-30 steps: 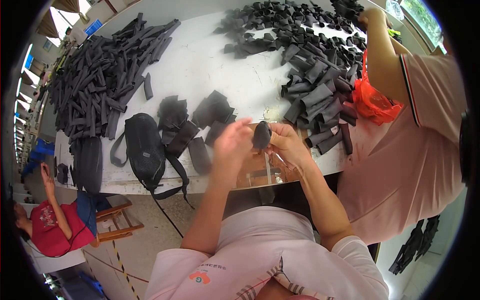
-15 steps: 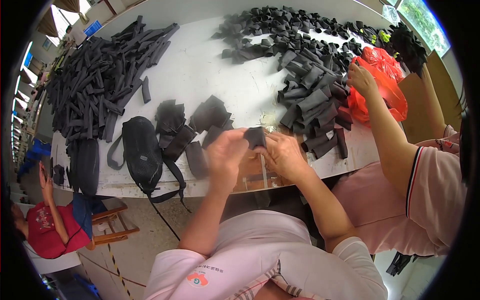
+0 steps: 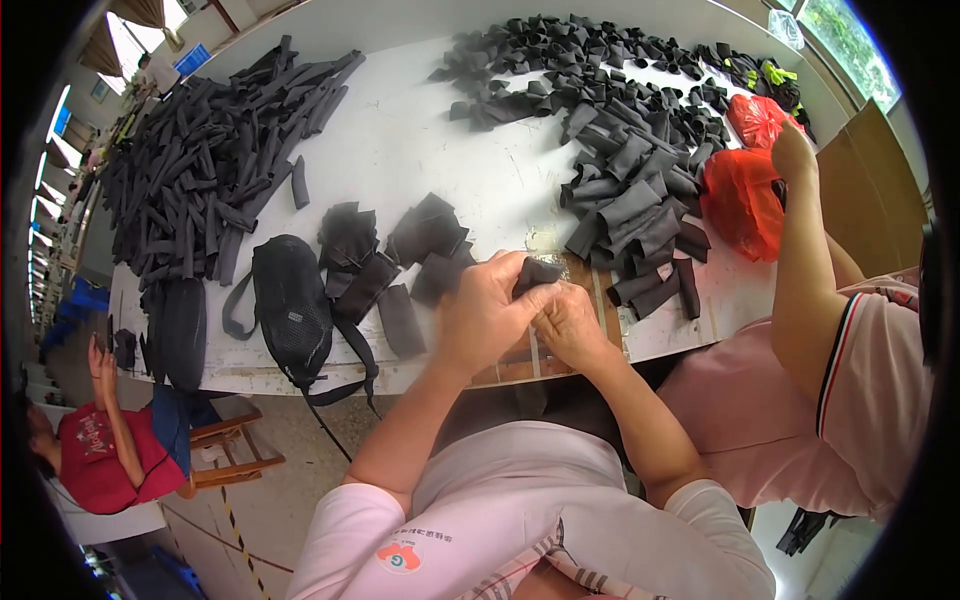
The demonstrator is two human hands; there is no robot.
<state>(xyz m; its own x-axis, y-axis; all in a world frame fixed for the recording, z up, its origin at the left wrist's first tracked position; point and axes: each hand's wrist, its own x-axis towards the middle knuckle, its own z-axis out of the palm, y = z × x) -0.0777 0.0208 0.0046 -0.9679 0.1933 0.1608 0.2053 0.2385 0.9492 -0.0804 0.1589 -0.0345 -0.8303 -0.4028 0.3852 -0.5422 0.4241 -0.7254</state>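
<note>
A small dark grey fabric piece (image 3: 538,273) is folded between my two hands above the front edge of the white table. My left hand (image 3: 488,308) grips it from one side, thumb against the cloth. On the other side my right hand (image 3: 575,325) pinches it, its fingers partly hidden behind the cloth. Flat dark fabric pieces (image 3: 425,232) lie just beyond my left hand, and one more flat piece (image 3: 402,320) is beside that wrist. To the right spreads a heap of short, wide fabric tubes (image 3: 630,205).
Long thin fabric tubes (image 3: 190,170) are heaped at left, near a black pouch with a strap (image 3: 290,310). Smaller dark pieces (image 3: 570,50) cover the far side. At right a co-worker's arm (image 3: 810,230) reaches past a red plastic bag (image 3: 740,205). Another person (image 3: 110,450) sits at left.
My left hand has moved right and closed further over the fabric piece, which now shows less and looks more folded. The co-worker's arm at right has shifted right, away from the fabric heap.
</note>
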